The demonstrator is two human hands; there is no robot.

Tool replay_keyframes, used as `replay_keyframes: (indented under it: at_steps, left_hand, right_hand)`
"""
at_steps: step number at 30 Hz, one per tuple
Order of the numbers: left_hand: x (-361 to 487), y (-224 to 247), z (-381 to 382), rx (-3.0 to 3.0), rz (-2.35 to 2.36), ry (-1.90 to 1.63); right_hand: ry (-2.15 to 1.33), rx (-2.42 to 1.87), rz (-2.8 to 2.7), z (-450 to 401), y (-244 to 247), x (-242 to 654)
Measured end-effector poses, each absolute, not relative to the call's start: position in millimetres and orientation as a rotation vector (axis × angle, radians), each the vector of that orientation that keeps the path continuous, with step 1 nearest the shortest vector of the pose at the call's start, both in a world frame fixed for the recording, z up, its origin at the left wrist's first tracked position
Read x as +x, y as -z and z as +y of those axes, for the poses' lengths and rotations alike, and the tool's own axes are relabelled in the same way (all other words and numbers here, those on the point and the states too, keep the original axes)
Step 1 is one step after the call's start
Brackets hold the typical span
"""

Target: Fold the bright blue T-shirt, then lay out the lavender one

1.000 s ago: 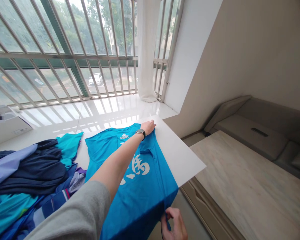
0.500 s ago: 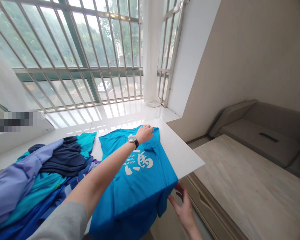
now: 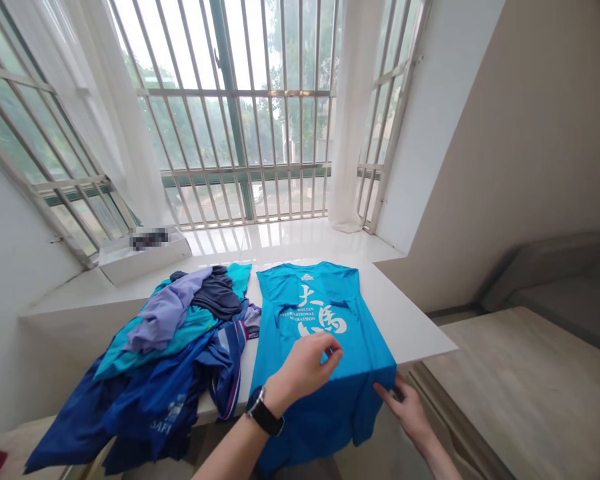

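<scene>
Blue printed T-shirt (image 3: 315,313) lies spread flat on a white tabletop (image 3: 417,333).
The right hand (image 3: 407,413) seems to pinch its lower edge, likely to hold it straight; the left hand (image 3: 305,370) curls loosely above it, apparently empty, beside a heap of blue clothes (image 3: 165,393).

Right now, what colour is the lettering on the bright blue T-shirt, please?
White lettering, clearest in the head view.
</scene>
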State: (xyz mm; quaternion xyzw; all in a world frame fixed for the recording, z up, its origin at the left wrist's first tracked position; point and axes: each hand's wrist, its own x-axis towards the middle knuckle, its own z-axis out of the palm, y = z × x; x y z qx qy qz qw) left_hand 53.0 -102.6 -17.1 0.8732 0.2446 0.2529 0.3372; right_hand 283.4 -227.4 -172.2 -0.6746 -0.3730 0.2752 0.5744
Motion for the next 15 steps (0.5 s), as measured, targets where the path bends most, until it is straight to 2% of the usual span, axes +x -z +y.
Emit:
replay_keyframes:
  at_steps: [6, 10, 15]
  left_hand:
    - [72, 68, -172, 1.972, 0.584, -0.496]
    - [75, 111, -183, 1.681, 0.775, -0.473]
    - [81, 140, -187, 1.596, 0.772, -0.455]
  right_hand:
    - [-0.818, -1.489, -0.714, -254, 172, 263]
    - [-0.904, -1.495, -0.689, -266, 182, 251]
    - [-1.135, -1.574, -0.654, -279, 194, 238]
